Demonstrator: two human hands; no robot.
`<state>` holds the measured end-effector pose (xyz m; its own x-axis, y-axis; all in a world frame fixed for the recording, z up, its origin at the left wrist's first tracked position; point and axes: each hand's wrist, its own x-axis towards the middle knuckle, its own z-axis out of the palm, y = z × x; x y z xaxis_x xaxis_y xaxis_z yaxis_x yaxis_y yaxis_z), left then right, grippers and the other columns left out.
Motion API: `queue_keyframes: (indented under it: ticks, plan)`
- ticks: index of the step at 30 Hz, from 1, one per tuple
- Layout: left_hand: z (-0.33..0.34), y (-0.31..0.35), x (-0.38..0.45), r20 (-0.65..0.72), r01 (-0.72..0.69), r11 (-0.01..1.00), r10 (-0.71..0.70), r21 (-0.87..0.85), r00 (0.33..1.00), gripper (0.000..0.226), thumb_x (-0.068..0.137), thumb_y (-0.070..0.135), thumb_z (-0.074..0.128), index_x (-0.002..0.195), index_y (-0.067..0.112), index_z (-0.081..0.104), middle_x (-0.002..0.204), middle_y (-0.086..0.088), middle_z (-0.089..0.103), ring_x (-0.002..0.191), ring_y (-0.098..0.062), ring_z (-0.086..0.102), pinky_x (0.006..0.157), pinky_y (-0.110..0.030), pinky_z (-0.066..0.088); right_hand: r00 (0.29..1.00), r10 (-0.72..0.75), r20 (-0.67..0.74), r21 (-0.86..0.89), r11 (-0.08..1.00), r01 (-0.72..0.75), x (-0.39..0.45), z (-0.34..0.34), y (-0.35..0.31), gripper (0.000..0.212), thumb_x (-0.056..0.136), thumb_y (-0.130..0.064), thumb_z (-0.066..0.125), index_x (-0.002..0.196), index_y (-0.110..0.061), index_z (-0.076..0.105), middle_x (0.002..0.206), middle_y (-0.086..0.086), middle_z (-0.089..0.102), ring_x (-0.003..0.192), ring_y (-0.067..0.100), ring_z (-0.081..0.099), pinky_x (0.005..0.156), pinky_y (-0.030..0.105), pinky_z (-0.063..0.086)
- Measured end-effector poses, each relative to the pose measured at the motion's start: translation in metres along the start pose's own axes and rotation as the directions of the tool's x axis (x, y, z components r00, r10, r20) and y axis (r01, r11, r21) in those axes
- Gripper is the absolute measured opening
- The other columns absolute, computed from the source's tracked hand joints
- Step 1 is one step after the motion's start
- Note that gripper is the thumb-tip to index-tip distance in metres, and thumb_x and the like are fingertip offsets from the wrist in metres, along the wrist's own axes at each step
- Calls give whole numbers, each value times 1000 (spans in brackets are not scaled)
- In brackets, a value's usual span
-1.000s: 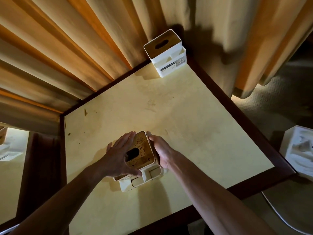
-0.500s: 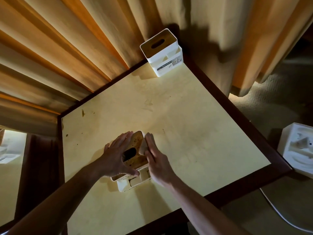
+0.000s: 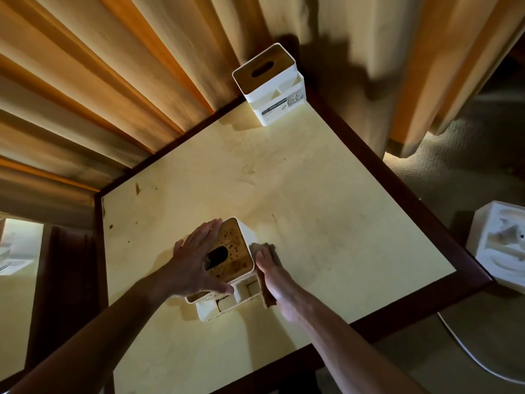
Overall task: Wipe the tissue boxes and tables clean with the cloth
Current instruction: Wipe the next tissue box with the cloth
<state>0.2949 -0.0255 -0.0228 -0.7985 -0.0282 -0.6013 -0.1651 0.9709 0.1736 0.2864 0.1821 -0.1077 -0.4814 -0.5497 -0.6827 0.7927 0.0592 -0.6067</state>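
Right now the left hand lies flat, fingers straight, over the left side and top of the near box, thumb hooked on its near edge, steadying rather than clamping it. Right hand has straight fingers pressing the cloth against the box's right wall; the cloth hangs down to the table. Box stands near the table's near edge, between the hands.

Risks, as I judge them:
- Box looks light, so a hard sideways push from the cloth hand could slide or tip it leftward if the flat left hand gives way.
- Flat-palm hold means little grip; the box could twist while being wiped.
- Cloth is only pinned by pressure, so it could drop or bunch when the hand lifts.
- Speckled brown lid is dirty; a soiled cloth could smear grime onto the white walls or table.
- Stains sit far left on the table, easy to miss.

Containers:
- Near box: dark oval slot in the lid, inside not visible; front compartments hold a few small pale pieces, too small to identify.
- Far box at the far corner, labelled as a tissue holder: slot dark, side compartments apparently empty.
- White object off the table to the right: contents unclear.
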Motion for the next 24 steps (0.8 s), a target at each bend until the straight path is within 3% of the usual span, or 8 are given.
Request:
queue_keyframes:
  ticks: [2,4,8,11,13,17,20,24]
  plan:
    - [1,0,0,-2,2,1000,-2,1,1000,146,42,94,66,144,53,-30,163,19,-20,151,-9,-11,122,-54,2,999,-3,42,29,1000,2,4,-3,-11,61,95,-58,38,149,-38,18,139,-1,45,119,15,49,101,40,42]
    - [0,1,0,0,7,1000,-7,0,1000,145,43,92,69,142,55,-30,162,20,-19,151,-9,-10,122,-54,2,998,-9,57,41,999,6,12,-3,-21,62,96,-56,38,150,-35,17,140,0,45,117,15,51,94,37,44]
    - [-2,4,-2,6,4,1000,-4,-7,1000,143,47,88,73,141,57,-30,162,21,-18,151,-8,-9,122,-54,2,998,-52,42,-6,999,52,26,8,-46,64,92,-61,38,148,-35,23,149,0,38,128,21,46,100,37,41]
    - [-4,6,-2,34,29,1000,-29,2,999,146,46,87,74,143,54,-30,162,21,-19,150,-7,-10,122,-54,2,995,-98,12,-26,995,99,34,15,-57,56,92,-63,37,139,-33,37,140,6,47,123,26,51,102,50,45]
    - [-4,6,-1,40,27,1000,-27,9,999,147,44,91,70,143,54,-31,162,20,-20,151,-8,-11,122,-55,2,984,-176,16,-115,977,177,29,17,-62,61,90,-71,33,143,-40,33,151,-5,38,139,23,37,111,52,35]
    - [-4,5,-1,19,4,1000,-4,8,1000,145,43,95,65,143,54,-30,163,18,-16,152,-11,-8,122,-55,4,928,-367,66,-65,926,371,15,17,-59,52,101,-40,43,151,-39,29,152,-7,35,140,15,34,117,43,31]
    - [-2,4,0,18,2,1000,-2,15,1000,147,43,96,64,148,49,-27,164,15,-17,152,-13,-8,122,-58,3,866,-492,84,-63,865,498,8,16,-45,57,97,-36,46,151,-33,29,160,-14,19,146,1,19,122,38,18]
    - [-2,3,0,18,2,1000,-2,-3,1000,146,42,95,67,145,53,-29,164,14,-16,152,-14,-8,121,-58,2,862,-492,119,-14,868,497,-9,10,-20,52,103,-20,41,153,-25,25,156,-17,19,144,-1,20,122,34,17]
